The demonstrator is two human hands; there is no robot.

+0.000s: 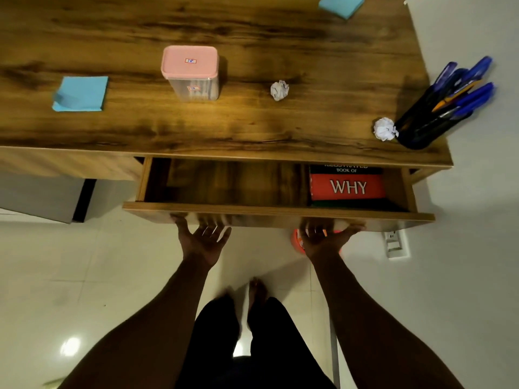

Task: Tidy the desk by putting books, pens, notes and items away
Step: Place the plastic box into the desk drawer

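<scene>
The desk drawer (278,211) stands pulled out, with a red book (347,186) marked "WHY" lying at its right end. My left hand (202,237) and my right hand (323,238) both press with spread fingers against the drawer's front panel. On the desk (252,130) lie two blue note pads (81,94) (341,5), two crumpled paper balls (279,90) (384,129) and a clear container with a pink lid (191,71). A dark pen holder (429,122) with several blue pens stands at the right edge.
An orange object (297,239) sits on the floor behind my right hand. A wall socket (394,242) is low on the right wall. My legs and bare feet (257,290) stand on pale floor tiles below the drawer.
</scene>
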